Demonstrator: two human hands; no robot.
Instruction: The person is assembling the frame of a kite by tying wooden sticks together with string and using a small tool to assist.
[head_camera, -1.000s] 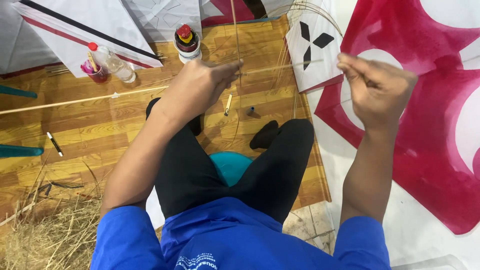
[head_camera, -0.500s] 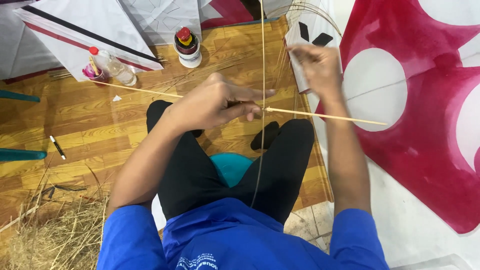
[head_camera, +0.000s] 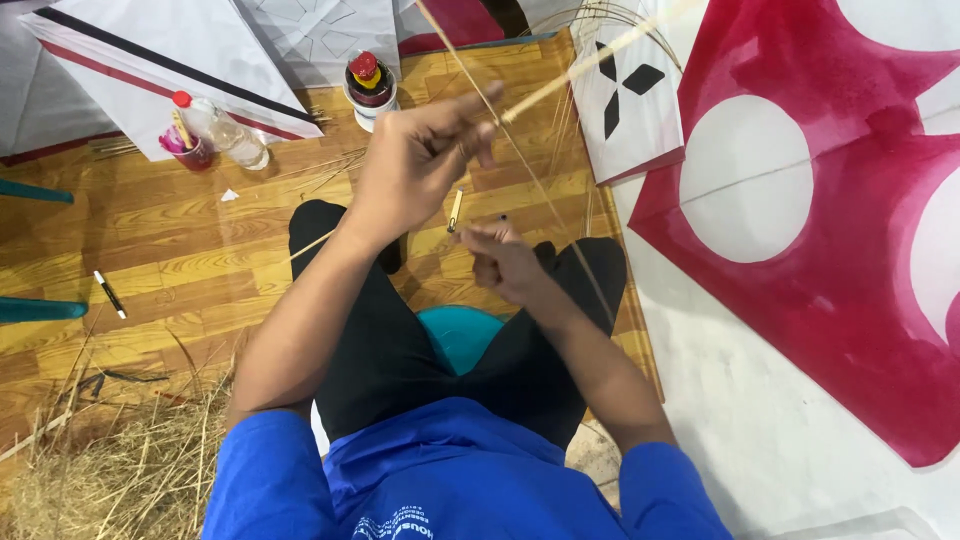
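A person's left hand (head_camera: 415, 165) pinched a thin bamboo stick (head_camera: 590, 55) between closed fingers (head_camera: 470, 110), raised above the wooden floor (head_camera: 150, 220); the right hand (head_camera: 500, 262) was curled shut below, apparently on a thread. Steady tension would likely keep the stick aligned.

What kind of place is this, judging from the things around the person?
Probably a small kite-making workshop, with the work done sitting on the wooden floor. A large red and white kite lies at the right, the left hand holds a thin bamboo stick, and shavings are piled nearby.
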